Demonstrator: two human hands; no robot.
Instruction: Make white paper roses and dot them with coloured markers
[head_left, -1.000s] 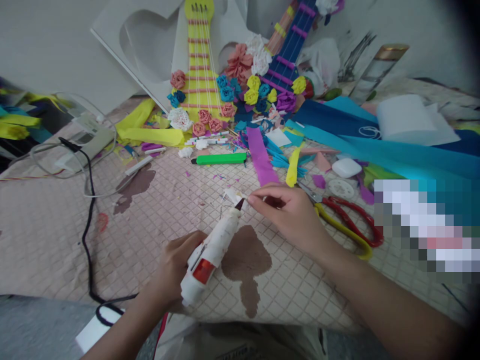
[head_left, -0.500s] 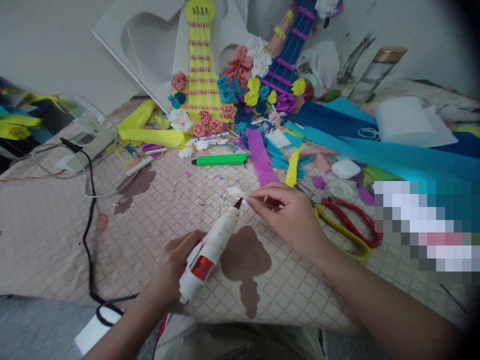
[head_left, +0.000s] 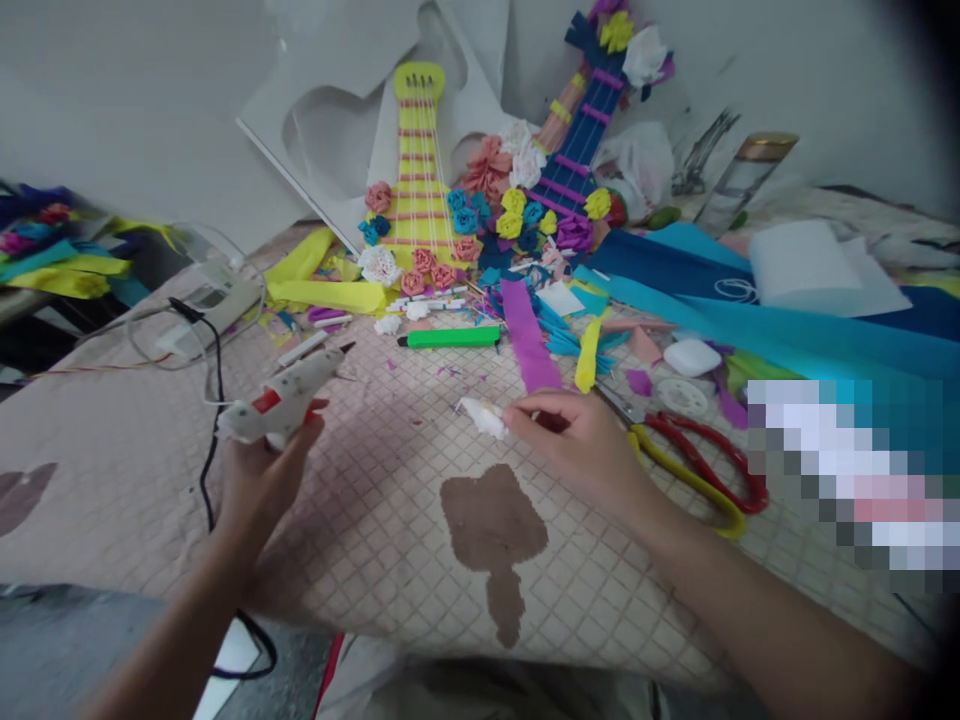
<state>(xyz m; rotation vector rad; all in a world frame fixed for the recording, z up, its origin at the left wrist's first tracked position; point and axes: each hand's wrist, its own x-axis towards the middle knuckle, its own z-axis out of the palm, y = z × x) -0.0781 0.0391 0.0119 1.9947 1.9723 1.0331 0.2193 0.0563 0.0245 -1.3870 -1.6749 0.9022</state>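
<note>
My left hand [head_left: 266, 470] is wrapped round a white hot glue gun [head_left: 292, 395] with a red panel, held over the left side of the table, its dark nozzle pointing up and right. In a pinch, my right hand [head_left: 577, 430] holds a small white crepe paper piece [head_left: 484, 415] near the middle; its exact shape is partly hidden by the fingers. Just right of that hand lie scissors [head_left: 690, 460] with one red and one yellow handle. A green marker-like stick [head_left: 450, 338] lies beyond the paper piece.
A yellow paper guitar [head_left: 420, 180] and a blue one [head_left: 581, 140] with paper flowers lean at the back. Blue crepe paper [head_left: 690, 290], a purple strip [head_left: 529, 335] and scraps lie behind. A black cable [head_left: 217, 370] and a power strip [head_left: 202, 315] are left.
My left hand has carried the glue gun away to the left from the white paper piece. My right hand keeps its pinch in nearly the same place. The view has tilted up slightly.
</note>
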